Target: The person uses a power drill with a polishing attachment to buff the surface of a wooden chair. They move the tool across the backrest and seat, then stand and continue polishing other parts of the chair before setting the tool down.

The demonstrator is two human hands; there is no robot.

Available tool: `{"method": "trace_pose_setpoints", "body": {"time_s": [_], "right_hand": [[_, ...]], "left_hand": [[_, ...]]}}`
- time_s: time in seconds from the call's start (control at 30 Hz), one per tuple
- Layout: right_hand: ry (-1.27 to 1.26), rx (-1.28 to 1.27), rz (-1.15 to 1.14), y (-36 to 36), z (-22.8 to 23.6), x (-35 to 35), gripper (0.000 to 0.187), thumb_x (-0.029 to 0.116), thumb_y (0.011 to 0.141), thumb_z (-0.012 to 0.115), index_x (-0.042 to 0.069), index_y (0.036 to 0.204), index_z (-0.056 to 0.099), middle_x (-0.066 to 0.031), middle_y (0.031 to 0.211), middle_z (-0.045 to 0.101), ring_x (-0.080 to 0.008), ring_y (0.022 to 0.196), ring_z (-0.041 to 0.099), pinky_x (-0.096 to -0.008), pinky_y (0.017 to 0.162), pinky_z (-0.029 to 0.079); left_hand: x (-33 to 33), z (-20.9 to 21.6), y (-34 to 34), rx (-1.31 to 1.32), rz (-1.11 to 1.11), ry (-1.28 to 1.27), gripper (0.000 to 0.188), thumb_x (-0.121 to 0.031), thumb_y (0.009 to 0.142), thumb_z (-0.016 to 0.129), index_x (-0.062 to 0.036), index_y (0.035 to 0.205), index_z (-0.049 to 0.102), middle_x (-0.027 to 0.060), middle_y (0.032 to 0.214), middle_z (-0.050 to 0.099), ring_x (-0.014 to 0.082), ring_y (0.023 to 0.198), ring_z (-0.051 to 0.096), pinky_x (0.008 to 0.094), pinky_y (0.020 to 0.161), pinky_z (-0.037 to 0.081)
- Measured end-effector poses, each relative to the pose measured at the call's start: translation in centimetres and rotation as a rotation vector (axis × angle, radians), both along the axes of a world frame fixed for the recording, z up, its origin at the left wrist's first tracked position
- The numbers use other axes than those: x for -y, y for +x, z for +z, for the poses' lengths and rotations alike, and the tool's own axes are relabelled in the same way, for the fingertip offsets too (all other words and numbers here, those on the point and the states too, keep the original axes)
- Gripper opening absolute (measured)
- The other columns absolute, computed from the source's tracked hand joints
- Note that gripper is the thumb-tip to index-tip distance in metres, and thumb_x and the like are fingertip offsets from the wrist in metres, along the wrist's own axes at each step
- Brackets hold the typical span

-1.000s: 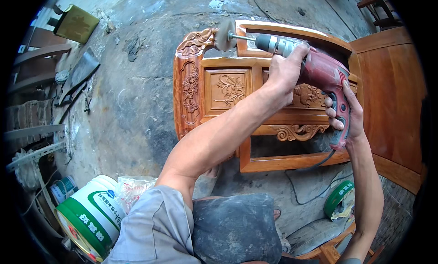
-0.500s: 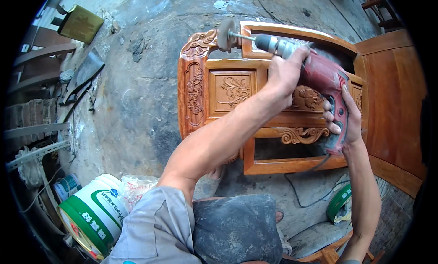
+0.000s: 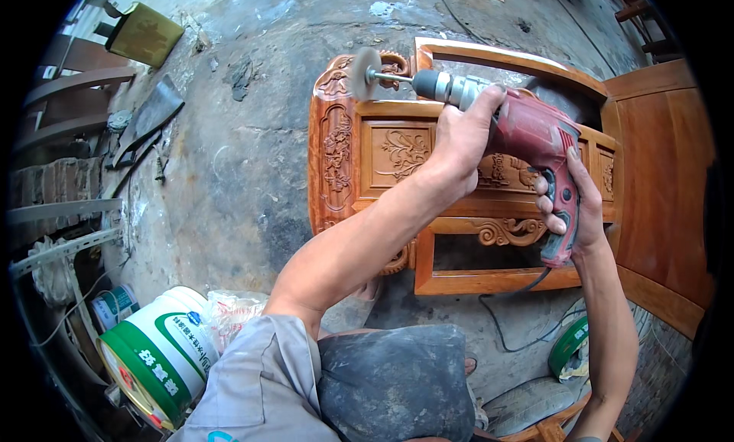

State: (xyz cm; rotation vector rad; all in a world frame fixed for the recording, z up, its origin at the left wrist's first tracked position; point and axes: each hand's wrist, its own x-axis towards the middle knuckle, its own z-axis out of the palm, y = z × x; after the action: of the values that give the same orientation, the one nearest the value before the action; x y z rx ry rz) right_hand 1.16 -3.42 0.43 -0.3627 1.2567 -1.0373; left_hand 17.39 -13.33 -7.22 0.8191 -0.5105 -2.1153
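A red power drill [image 3: 533, 128] is held in both my hands above a carved wooden piece of furniture. My right hand [image 3: 573, 201] wraps round its rear handle. My left hand [image 3: 468, 132] grips the front of the body, just behind the metal chuck. From the chuck a thin shaft carries a round, pale buffing disc [image 3: 365, 73] over the upper left corner of the furniture. Whether the disc touches the wood I cannot tell. The reddish-brown furniture [image 3: 330, 155] has a carved rail at its left end and carved panels [image 3: 397, 153].
A smooth wooden panel [image 3: 657, 174] adjoins the furniture on the right. White and green buckets [image 3: 164, 342] stand at lower left, beside a plastic bag [image 3: 229, 312]. The drill's cord [image 3: 497, 327] trails over the floor. A yellowish can [image 3: 145, 35] and a dark blade-like piece [image 3: 153, 117] lie at upper left.
The drill and both hands have shifted slightly left and down relative to the furniture. The disc now sits lower, nearer the carved corner. Both hands keep their hold.
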Motion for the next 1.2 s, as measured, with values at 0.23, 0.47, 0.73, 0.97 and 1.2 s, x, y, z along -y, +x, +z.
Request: {"method": "trace_pose_setpoints", "body": {"time_s": [0.23,0.47,0.73,0.97,1.2], "right_hand": [[0.023,0.018,-0.102,-0.7,0.3,-2.3,0.046,0.046,0.104,0.048,0.004,0.119,0.056,-0.007,0.08,0.064,-0.0108,0.057,0.061,-0.0171,0.033,0.041],[-0.067,0.062,-0.109,0.9,-0.5,0.2,0.046,0.045,0.104,0.049,0.002,0.118,0.057,-0.0055,0.085,0.063,-0.008,0.061,0.06,-0.0161,0.036,0.042],[-0.102,0.118,-0.112,2.3,-1.8,2.2,0.043,0.044,0.103,0.052,0.005,0.121,0.054,-0.0055,0.087,0.062,-0.0077,0.065,0.06,-0.0157,0.038,0.043],[-0.108,0.116,-0.102,1.9,-1.6,1.2,0.042,0.044,0.104,0.051,0.006,0.121,0.054,-0.0057,0.086,0.062,-0.0081,0.064,0.06,-0.0159,0.037,0.043],[-0.087,0.105,-0.046,3.2,-2.4,2.5,0.044,0.046,0.101,0.055,0.006,0.118,0.054,-0.006,0.086,0.064,-0.0093,0.065,0.061,-0.0163,0.038,0.043]], "left_hand": [[-1.0,0.2,-1.7,0.004,-0.047,-0.005,0.041,-0.039,0.092,0.069,-0.0041,0.111,0.063,0.0053,0.098,0.067,0.0153,0.09,0.066,0.0339,0.084,0.055],[2.6,0.9,-1.0,0.075,-0.052,0.01,0.034,-0.033,0.09,0.068,-0.0027,0.106,0.065,0.0088,0.096,0.07,0.0194,0.085,0.07,0.0381,0.083,0.058],[5.1,0.3,-0.2,0.065,-0.036,0.046,0.038,-0.033,0.088,0.07,-0.0009,0.108,0.065,0.0109,0.097,0.069,0.0212,0.087,0.069,0.0393,0.082,0.059],[3.7,0.3,-0.4,0.095,0.004,0.035,0.035,-0.034,0.087,0.071,-0.0037,0.105,0.065,0.0087,0.095,0.069,0.019,0.083,0.068,0.0359,0.08,0.058],[4.4,-0.7,1.8,0.111,0.029,0.022,0.036,-0.034,0.09,0.068,-0.0021,0.108,0.064,0.0103,0.1,0.07,0.0209,0.09,0.069,0.0393,0.087,0.057]]}}
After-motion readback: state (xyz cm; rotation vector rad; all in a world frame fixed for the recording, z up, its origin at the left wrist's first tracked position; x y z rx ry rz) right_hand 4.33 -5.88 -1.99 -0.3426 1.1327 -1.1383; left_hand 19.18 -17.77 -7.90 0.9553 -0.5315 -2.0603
